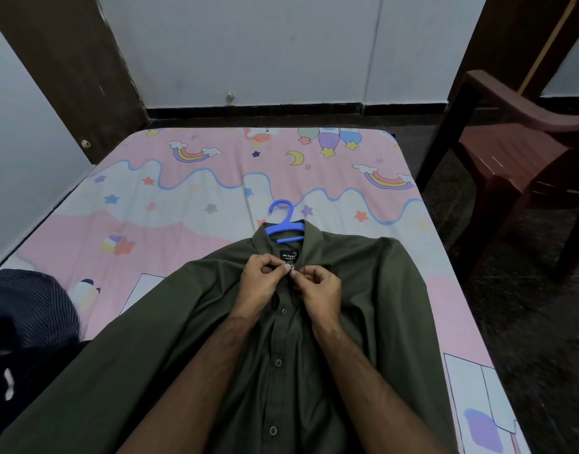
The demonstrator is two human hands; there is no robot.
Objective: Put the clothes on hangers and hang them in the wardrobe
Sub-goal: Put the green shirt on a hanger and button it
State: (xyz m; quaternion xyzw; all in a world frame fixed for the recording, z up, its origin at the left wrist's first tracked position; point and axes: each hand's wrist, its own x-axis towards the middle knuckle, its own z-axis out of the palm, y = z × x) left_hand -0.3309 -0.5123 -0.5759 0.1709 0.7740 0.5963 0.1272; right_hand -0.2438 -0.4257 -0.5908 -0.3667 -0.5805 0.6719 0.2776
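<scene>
- The olive-green cotton button-up shirt [363, 306] lies flat on the pink cartoon-print bedsheet [189, 198].
- At its collar, the left hand [265, 273] and right hand [319, 286] each pinch the placket, fastening the top button.
- Beyond the collar, the blue plastic hanger [286, 224] protrudes; next, lifting by its hook.

My feed was dim and evenly lit, without glare; wide-angle distortion bent the edges, and the lower corners blurred.

We look forward and down from a single wide-angle head camera, close above the bed [189, 204], facing the wall [248, 44] beyond.
</scene>
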